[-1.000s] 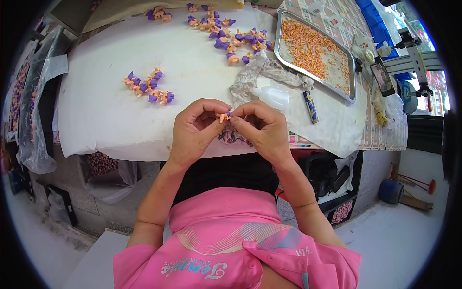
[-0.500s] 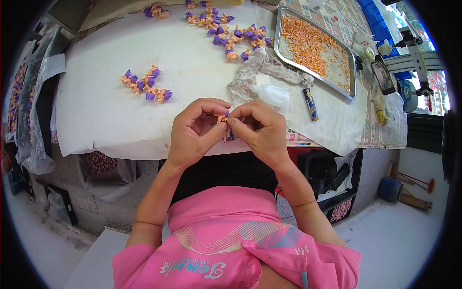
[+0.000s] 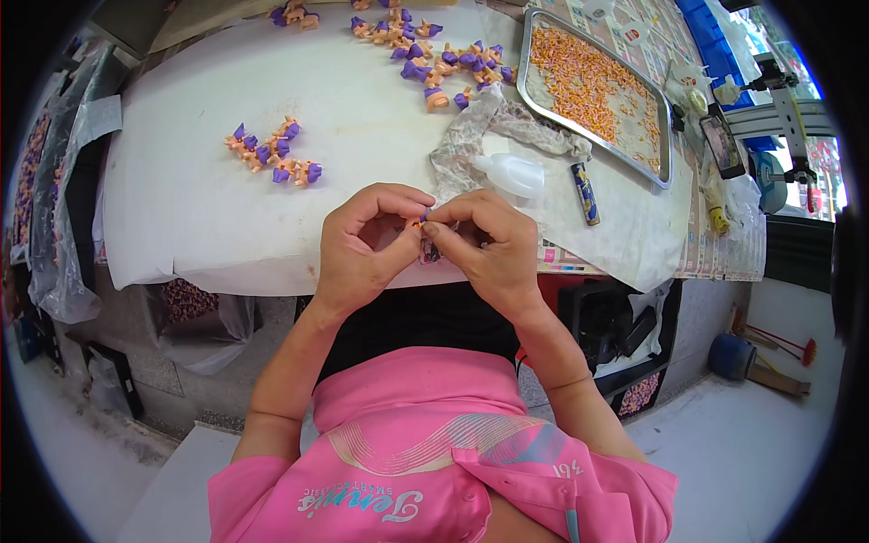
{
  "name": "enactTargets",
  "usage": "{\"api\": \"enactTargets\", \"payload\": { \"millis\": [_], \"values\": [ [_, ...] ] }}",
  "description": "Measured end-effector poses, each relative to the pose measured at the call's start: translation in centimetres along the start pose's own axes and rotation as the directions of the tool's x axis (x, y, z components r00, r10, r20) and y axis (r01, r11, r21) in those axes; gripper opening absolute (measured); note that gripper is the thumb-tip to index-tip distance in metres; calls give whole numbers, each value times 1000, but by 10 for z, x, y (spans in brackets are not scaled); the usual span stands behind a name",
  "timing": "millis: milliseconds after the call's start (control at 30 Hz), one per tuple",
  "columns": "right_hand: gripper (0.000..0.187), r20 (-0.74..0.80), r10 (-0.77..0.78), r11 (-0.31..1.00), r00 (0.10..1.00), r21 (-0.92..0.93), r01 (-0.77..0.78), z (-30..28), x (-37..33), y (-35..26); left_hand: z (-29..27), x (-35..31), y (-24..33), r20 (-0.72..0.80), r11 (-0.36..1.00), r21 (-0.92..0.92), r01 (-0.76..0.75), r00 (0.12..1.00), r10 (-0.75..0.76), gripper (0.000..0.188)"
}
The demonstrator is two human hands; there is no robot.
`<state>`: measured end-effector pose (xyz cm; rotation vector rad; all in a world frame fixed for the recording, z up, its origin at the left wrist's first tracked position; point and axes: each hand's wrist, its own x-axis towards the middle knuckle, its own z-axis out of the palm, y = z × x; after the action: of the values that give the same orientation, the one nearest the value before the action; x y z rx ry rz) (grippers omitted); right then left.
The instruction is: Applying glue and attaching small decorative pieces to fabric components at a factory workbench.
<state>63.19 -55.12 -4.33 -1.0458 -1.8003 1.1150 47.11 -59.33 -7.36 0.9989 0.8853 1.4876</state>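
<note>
Between my two hands, just above the table's front edge, is a small peach and purple figurine (image 3: 422, 218), mostly covered by fingers. My left hand (image 3: 367, 244) pinches it from the left with thumb and forefinger. From the right, my right hand (image 3: 487, 242) presses thumb and forefinger against it; whether a tiny part is between those fingertips I cannot tell. To the left, a small group of similar figurines (image 3: 281, 156) lies on the white sheet (image 3: 199, 208). More peach and purple figurines (image 3: 418, 68) are scattered at the far side.
A metal tray (image 3: 593, 136) of small orange pieces lies at the back right. Nearer are a translucent squeeze bottle (image 3: 514, 175), a dark blue tube (image 3: 585, 194) and a crumpled, stained cloth (image 3: 462, 136). A phone on a stand (image 3: 721, 145) rises at the right edge.
Both hands stay together at nearly the same spot. The fingers have shifted slightly, covering more of the figurine. Nothing on the table has visibly moved.
</note>
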Motion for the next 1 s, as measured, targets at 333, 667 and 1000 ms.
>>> {"api": "enactTargets", "payload": {
  "millis": [333,667,1000],
  "values": [
    [14,78,68,998,995,2,-69,-6,5,-8,-2,0,-7,-12,994,37,-99,995,100,19],
    [13,94,28,1000,995,-16,-26,-13,2,-8,3,-1,-3,2,998,45,-52,999,52,19],
    [11,63,-21,999,998,-34,23,-17,3,-2,9,3,-4,11,1000,7,-18,1000,18,17]
  ]
}}
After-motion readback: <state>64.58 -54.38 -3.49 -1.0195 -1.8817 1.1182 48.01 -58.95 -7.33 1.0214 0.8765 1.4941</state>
